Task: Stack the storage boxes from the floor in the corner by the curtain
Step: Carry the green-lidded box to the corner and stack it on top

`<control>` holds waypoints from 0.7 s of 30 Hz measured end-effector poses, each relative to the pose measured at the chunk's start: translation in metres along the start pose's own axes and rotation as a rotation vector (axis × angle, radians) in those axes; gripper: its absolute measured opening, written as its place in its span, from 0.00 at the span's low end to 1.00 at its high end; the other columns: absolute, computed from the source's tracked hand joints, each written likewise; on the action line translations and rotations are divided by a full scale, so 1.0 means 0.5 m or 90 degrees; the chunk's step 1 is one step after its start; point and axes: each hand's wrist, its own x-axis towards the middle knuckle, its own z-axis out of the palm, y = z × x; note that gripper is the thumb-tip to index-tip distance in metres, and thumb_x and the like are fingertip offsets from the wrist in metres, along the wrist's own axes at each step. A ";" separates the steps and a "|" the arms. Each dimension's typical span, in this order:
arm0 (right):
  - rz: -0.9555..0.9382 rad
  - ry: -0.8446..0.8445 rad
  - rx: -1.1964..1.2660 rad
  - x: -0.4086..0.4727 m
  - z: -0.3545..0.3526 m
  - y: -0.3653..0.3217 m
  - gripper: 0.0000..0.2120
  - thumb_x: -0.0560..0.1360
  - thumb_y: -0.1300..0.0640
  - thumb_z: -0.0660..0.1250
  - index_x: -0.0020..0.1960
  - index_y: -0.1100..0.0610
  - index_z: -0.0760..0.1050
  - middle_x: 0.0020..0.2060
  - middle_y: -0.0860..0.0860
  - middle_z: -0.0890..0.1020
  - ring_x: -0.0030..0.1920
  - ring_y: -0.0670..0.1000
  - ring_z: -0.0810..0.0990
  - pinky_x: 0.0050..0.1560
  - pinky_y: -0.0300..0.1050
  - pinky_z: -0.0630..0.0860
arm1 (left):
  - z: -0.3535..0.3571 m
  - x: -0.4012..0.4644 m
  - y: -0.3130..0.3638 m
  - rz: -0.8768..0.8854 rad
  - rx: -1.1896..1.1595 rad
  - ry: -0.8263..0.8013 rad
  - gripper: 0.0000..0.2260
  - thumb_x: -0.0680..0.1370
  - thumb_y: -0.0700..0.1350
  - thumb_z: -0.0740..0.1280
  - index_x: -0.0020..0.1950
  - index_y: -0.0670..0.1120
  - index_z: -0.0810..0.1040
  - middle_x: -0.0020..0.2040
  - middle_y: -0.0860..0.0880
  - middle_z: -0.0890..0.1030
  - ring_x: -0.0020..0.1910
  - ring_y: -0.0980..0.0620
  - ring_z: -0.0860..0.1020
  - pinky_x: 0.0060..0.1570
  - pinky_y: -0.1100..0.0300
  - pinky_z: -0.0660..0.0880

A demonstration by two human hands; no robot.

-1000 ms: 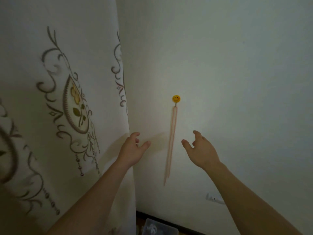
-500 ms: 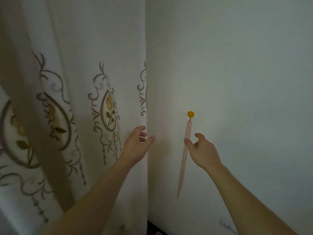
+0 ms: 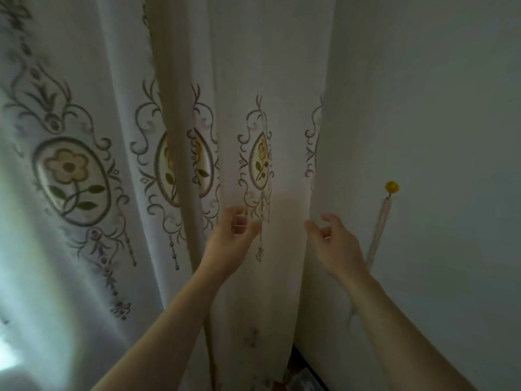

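Note:
The white curtain point(image 3: 180, 80) with embroidered flower medallions fills the left and middle of the head view. My left hand point(image 3: 229, 244) is raised in front of its right folds, fingers curled and apart, holding nothing. My right hand point(image 3: 335, 245) is raised beside the curtain's right edge, thumb and fingers apart, also holding nothing. A bit of a clear storage box point(image 3: 303, 383) shows at the very bottom, at the curtain's foot by the wall; most of it is out of frame.
A pale wall point(image 3: 439, 108) fills the right side. A yellow smiley hook point(image 3: 392, 187) on it holds a long pale strap point(image 3: 379, 230) hanging just right of my right hand. A dark baseboard point(image 3: 298, 356) runs along the floor.
The view has swung left, so the curtain now fills most of the frame and the hook sits far right. Both hands stay raised and apart, now in front of the curtain's edge.

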 end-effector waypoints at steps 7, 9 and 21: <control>-0.089 -0.062 0.094 -0.087 0.079 -0.106 0.31 0.78 0.35 0.59 0.74 0.52 0.66 0.42 0.37 0.77 0.42 0.33 0.73 0.40 0.29 0.64 | -0.151 -0.100 -0.006 -0.039 -0.031 0.122 0.23 0.71 0.65 0.68 0.63 0.61 0.72 0.51 0.60 0.80 0.45 0.67 0.78 0.32 0.70 0.74; -0.125 -0.093 0.118 -0.121 0.099 -0.148 0.31 0.78 0.34 0.59 0.74 0.51 0.65 0.43 0.37 0.77 0.44 0.34 0.74 0.41 0.29 0.65 | -0.199 -0.141 -0.010 -0.043 -0.035 0.163 0.21 0.72 0.62 0.70 0.63 0.60 0.72 0.51 0.59 0.80 0.46 0.67 0.78 0.41 0.68 0.74; -0.254 -0.277 0.242 -0.385 0.168 -0.362 0.30 0.77 0.33 0.58 0.74 0.46 0.65 0.48 0.38 0.77 0.47 0.32 0.75 0.41 0.30 0.67 | -0.450 -0.457 0.008 -0.043 0.007 0.344 0.23 0.72 0.59 0.71 0.65 0.59 0.72 0.53 0.58 0.80 0.53 0.63 0.78 0.47 0.68 0.72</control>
